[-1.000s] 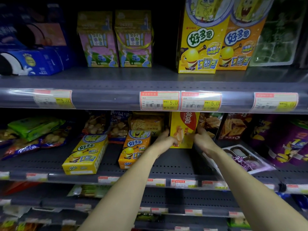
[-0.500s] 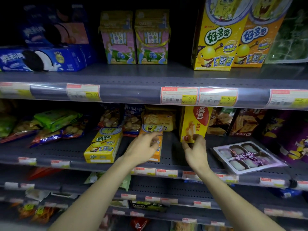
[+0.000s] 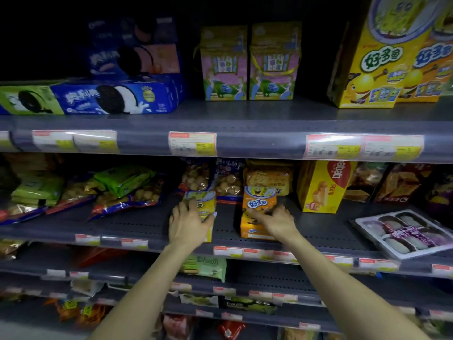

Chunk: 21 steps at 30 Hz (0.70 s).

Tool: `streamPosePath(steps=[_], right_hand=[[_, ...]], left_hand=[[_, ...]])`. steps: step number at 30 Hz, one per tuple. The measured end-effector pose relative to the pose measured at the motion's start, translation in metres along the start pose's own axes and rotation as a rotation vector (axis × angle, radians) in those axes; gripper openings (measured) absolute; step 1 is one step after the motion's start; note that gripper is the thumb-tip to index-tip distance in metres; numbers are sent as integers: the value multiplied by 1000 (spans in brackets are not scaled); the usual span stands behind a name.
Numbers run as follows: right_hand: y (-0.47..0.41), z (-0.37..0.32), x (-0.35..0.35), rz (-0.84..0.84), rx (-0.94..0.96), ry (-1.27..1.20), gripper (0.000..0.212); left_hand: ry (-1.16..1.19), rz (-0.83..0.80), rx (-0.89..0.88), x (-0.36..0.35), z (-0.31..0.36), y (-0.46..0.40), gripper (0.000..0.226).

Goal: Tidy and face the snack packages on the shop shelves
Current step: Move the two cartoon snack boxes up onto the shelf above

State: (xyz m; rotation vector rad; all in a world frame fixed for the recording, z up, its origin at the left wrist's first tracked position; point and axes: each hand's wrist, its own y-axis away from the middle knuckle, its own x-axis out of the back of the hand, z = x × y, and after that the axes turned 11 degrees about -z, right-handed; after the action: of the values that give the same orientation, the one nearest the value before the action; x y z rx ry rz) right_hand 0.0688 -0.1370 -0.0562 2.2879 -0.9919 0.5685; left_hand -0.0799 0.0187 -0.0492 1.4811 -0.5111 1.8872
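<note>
Left grip [image 3: 190, 223] curls round yellow box [image 3: 204, 209] | right grip [image 3: 275, 220] pinches orange box [image 3: 258, 212] | both boxes flat on middle shelf [image 3: 137, 224], long axes front-to-back, each under its own hand | looks ready to stand up

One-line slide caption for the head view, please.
Left hand on small yellow box, right hand on small orange box, middle shelf.

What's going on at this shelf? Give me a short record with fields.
Place: shop shelves, middle shelf
Left hand: on the small yellow box, lying flat
Right hand: on the small orange box, lying flat
Beside them: yellow cake box, upright; plastic tray of sweets, at the shelf's edge
Shelf above: blue biscuit packs
</note>
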Motion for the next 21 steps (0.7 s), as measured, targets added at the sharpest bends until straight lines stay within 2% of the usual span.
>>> streamPosePath(steps=[4,10,11,13,14,15,16,18,19,21], right_hand=[[-3,-8,-11,46,-61,64,102],[-3,-11,-16,75,-103,-29,103],[0,-12,-16,85,-102,-71,99],[2,-14,-17,108,-106,-145,95],[1,-13,-17,125,-105,-179,94],[1,-13,-16,141,-119,-219,95],[-1,-12,-15,155,-122,-263,97],[-3,-7,-11,133,-154,-370,96],[-2,-7,-9,108,-164,-446,86],[5,-7,-4,42,-157,-595,67]], left_hand=[[206,-120,149,14,-8,-8,82],[374,-321,216,26,-19,-27,83],[408,-339,205,28,-20,-28,76],[499,-359,171,31,-21,-29,41],[546,-382,159,31,-22,-31,33],[601,-422,154,33,-23,-31,35],[647,-460,148,35,-23,-31,47],[716,-517,168,36,-26,-36,84],[750,-538,175,37,-26,-38,85],[805,-551,192,37,-28,-38,66]])
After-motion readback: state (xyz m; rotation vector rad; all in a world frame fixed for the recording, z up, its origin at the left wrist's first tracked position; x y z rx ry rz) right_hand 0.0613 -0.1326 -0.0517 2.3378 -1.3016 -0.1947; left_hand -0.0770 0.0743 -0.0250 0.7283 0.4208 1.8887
